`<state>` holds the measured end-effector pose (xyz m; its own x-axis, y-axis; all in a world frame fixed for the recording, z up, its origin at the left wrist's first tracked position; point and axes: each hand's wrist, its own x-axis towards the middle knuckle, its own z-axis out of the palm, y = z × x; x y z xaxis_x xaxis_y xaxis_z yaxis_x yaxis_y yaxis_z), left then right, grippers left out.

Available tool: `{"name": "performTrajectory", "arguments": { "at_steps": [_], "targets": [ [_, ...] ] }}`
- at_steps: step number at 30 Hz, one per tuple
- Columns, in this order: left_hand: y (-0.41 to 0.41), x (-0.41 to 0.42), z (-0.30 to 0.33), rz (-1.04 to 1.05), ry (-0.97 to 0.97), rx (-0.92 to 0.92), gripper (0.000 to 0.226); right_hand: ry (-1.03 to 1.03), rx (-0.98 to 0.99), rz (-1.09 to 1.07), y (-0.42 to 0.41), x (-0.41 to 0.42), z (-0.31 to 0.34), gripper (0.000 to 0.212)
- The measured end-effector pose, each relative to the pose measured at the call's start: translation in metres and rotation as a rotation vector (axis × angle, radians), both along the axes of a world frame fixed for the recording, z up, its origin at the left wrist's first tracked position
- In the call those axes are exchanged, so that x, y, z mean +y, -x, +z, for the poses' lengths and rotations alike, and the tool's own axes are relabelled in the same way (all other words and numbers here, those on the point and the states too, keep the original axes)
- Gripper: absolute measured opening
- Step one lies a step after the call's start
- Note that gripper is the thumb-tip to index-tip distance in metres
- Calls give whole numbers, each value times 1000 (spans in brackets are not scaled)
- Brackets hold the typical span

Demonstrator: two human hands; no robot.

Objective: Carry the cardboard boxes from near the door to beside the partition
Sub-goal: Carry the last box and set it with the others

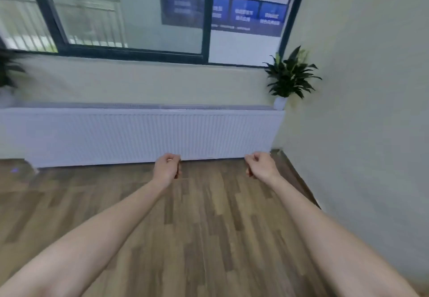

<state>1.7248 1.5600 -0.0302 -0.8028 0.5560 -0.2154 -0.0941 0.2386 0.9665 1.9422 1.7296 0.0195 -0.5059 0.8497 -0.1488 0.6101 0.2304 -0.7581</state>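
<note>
No cardboard box is in view. Both my bare arms reach forward over the wooden floor point(209, 227). My left hand point(167, 166) is curled into a loose fist with nothing in it. My right hand point(261, 166) is likewise closed and holds nothing. The two hands hover side by side, about a shoulder's width apart, in front of a long white radiator point(139, 134). The picture is blurred by motion.
The radiator runs along the wall under a dark-framed window point(205, 18) with blue posters behind the glass. A potted plant point(290, 76) stands at the radiator's right end. A plain wall point(371, 111) closes the right side. Another plant point(7, 69) shows at the left edge.
</note>
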Motion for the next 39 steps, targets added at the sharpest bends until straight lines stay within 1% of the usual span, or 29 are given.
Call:
{"name": "performTrajectory", "arguments": {
  "at_steps": [3,6,7,10,12,16,20,23,25,28,30,33,36,39],
  "targets": [
    [84,-78,12,118,17,8,23,14,-37,139,108,-53,1,37],
    [160,-164,23,245,35,17,23,16,-13,263,218,-105,0,37],
    [180,-192,24,292,37,17,23,18,-12,316,254,-123,-1,33],
    [243,-281,18,460,49,23,20,95,28,463,365,-187,-5,11],
    [276,-329,11,561,51,-6,19,121,44,542,421,-226,-9,5],
    [355,-421,-6,760,56,-45,20,183,29,696,542,-302,-25,16],
    [436,-490,-14,910,61,-70,17,221,-6,810,656,-359,-49,21],
    [508,-541,-14,1016,95,-84,19,241,-46,900,764,-401,-61,29],
    [549,-579,-4,1080,169,-84,20,250,-83,969,834,-439,-57,29],
    [602,-630,9,1112,229,-44,15,263,-76,1076,926,-505,-40,19],
    [630,-662,14,1148,227,-28,12,240,-76,1152,972,-553,-31,17],
    [667,-719,13,1237,165,-47,17,178,-105,1300,1029,-638,-25,18],
    [708,-792,0,1345,90,-87,18,173,-148,1411,1083,-729,-29,20],
    [754,-868,-13,1403,97,-108,20,140,-192,1519,1133,-810,-33,21]
  ]
}}
